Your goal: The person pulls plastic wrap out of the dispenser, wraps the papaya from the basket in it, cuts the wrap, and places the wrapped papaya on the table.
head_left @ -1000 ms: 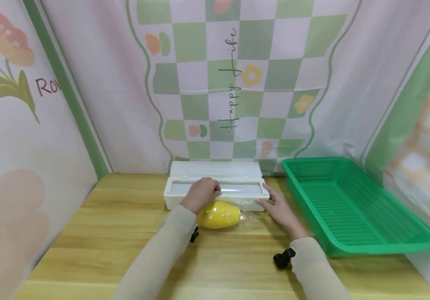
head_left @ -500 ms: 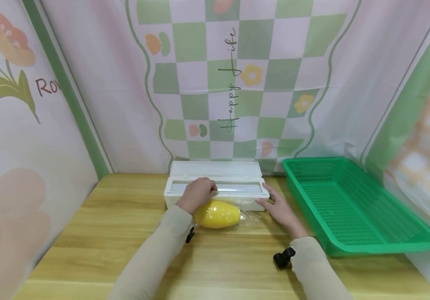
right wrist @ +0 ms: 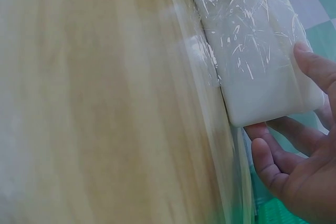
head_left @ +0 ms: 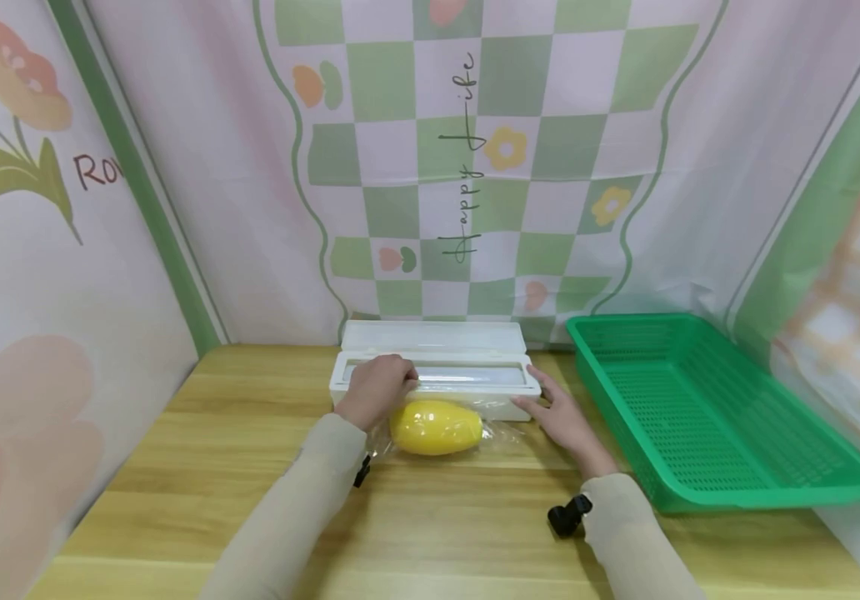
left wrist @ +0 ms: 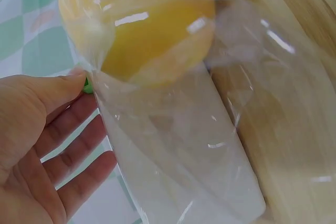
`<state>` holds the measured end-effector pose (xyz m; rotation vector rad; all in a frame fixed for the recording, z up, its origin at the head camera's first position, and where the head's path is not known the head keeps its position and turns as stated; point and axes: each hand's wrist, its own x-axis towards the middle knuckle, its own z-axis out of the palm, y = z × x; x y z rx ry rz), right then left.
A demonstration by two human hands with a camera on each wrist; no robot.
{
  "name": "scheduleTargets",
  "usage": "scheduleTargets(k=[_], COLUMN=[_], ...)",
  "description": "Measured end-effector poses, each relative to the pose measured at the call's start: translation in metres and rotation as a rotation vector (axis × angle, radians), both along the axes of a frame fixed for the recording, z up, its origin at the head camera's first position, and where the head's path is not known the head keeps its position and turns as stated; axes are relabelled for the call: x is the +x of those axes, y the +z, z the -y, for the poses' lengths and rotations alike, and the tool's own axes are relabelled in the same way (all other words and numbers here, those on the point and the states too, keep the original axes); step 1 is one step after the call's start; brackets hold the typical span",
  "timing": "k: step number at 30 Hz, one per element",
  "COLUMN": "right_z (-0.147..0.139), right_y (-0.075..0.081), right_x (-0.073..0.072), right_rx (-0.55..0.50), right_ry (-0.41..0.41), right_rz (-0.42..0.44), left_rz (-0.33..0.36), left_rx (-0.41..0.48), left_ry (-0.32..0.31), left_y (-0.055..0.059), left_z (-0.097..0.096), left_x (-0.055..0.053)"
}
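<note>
A white cling film dispenser (head_left: 501, 407) stands on the table with its lid tipped back. My left hand (head_left: 376, 389) is over its front edge, thumb and forefinger pinching a small green slide cutter (left wrist: 88, 85) beside the film; the other fingers are spread. With my right hand (head_left: 561, 419) I hold the dispenser's right end, thumb on its upper edge and fingers at the end face. Against the dispenser's front lies a smooth yellow oblong thing (head_left: 436, 427), like a large fruit, covered by clear cling film (left wrist: 252, 61). The film's loose ends stick out on both sides.
A green plastic basket (head_left: 715, 433) stands on the right of the wooden table (head_left: 250, 467), near my right forearm. Patterned cloth (head_left: 445, 150) hangs behind the dispenser and along both sides. Each wrist carries a small black camera (head_left: 568, 517).
My left hand has slid left along the dispenser's front edge, uncovering more of the yellow thing and of the film's left end. The right hand keeps its hold on the right end.
</note>
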<state>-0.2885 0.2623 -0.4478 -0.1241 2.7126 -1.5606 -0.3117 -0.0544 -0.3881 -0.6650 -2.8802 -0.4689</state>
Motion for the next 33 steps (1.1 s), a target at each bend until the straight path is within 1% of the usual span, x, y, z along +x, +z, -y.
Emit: scheduleTargets(k=[7,9,14,17,22,27,30,33], right_z=[0.001,0.002,0.002,0.002,0.0,0.0,0.0,-0.001], right_y=[0.0,0.0,0.0,0.0,-0.001,-0.001,-0.001,-0.001], right_x=[0.0,0.0,-0.001,-0.001,0.0,0.001,0.001,-0.001], right_rx=[-0.009,-0.008,-0.005,-0.005,-0.008,-0.013,-0.013,-0.013], right_ry=[0.005,0.004,0.0,0.0,-0.004,0.003,0.004,0.004], right_rz=[0.003,0.002,0.004,0.005,0.01,0.004,0.005,0.003], left_rz=[-0.013,-0.003,-0.001,-0.014,-0.013,-0.028,-0.051,-0.064], left_rx=[-0.006,-0.013,-0.011,-0.012,-0.023,-0.034,-0.023,-0.012], left_ry=[-0.003,0.001,0.0,0.003,0.009,0.003,-0.005,0.0], left_y=[-0.002,-0.002,-0.002,-0.003,-0.002,-0.003,-0.002,-0.002], left_z=[0.009,0.01,0.017,0.021,0.026,0.031,0.036,0.041], left_x=[0.001,0.001,-0.001,-0.001,-0.001,-0.001,0.0,0.0])
